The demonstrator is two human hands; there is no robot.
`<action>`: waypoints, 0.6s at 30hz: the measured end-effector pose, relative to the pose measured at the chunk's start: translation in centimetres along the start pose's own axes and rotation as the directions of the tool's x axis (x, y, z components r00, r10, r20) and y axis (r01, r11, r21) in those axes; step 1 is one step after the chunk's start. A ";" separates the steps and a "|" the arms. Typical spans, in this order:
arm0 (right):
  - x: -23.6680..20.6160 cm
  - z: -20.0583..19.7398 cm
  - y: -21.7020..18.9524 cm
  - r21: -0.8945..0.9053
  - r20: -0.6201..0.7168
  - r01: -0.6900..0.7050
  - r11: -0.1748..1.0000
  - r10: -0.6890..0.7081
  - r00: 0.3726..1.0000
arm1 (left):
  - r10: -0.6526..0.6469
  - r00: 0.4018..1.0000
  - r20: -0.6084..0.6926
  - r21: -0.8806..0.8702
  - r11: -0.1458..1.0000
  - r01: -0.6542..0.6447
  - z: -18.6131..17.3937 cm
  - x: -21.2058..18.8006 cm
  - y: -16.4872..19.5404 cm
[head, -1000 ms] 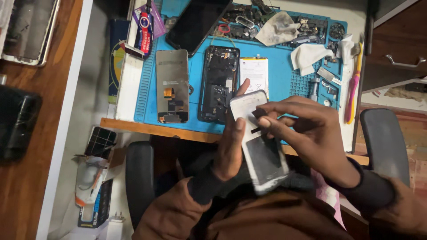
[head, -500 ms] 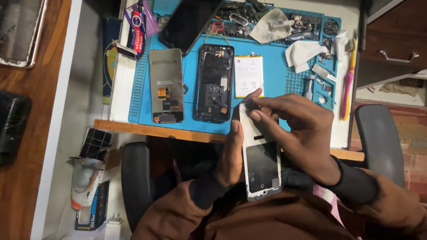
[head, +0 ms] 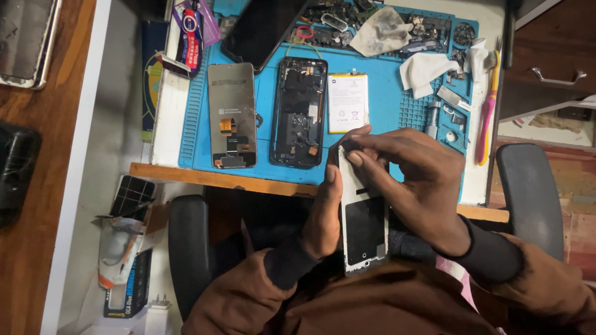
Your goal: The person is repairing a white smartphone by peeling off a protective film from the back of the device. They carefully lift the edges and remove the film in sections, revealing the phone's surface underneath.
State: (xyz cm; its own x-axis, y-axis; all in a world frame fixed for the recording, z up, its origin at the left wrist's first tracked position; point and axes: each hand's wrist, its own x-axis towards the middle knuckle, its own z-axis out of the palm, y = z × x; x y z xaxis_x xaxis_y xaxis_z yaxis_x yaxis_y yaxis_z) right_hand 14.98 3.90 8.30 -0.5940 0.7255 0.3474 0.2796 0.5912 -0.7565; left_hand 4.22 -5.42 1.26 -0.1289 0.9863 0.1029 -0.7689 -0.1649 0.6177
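Note:
My left hand (head: 323, 214) grips the left edge of a white phone screen panel (head: 364, 229) held upright over my lap. My right hand (head: 413, 180) pinches at the panel's top corner, its fingertips together on the upper edge. On the blue work mat (head: 385, 121) just beyond lie an opened black phone body (head: 299, 111), a grey display back (head: 231, 115) and a white battery (head: 347, 102).
A dark phone screen (head: 261, 28), loose small parts, white cloths (head: 428, 68) and a pink toothbrush (head: 486, 118) sit at the mat's far and right sides. Chair armrests (head: 531, 192) flank me. A wooden desk edge (head: 230, 180) runs in front of my lap.
The panel has swung from tilted to nearly upright and come closer to the mat edge. My right fingers shifted from its middle up to the top corner.

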 end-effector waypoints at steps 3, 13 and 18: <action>0.0 0.2 0.1 0.041 -0.009 0.032 0.999 -0.031 0.999 | 0.008 1.000 -0.009 0.013 1.000 -0.008 -0.1 -0.1 -0.1; -0.1 0.4 0.3 0.032 -0.006 0.014 0.999 -0.013 1.000 | -0.020 1.000 -0.010 -0.070 0.997 0.020 -0.9 -0.2 -1.1; -0.1 0.7 0.3 0.062 -0.024 0.034 0.998 -0.033 0.999 | -0.056 0.998 0.033 -0.100 0.993 0.059 -1.4 -0.5 -1.4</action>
State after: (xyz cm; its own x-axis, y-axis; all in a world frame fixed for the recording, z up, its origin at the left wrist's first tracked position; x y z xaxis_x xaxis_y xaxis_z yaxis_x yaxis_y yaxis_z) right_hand 14.61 3.73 7.69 -0.5848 0.7139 0.3852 0.2120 0.5929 -0.7769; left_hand 4.54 -5.65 -0.73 -0.0646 0.9935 0.0939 -0.8342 -0.1054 0.5412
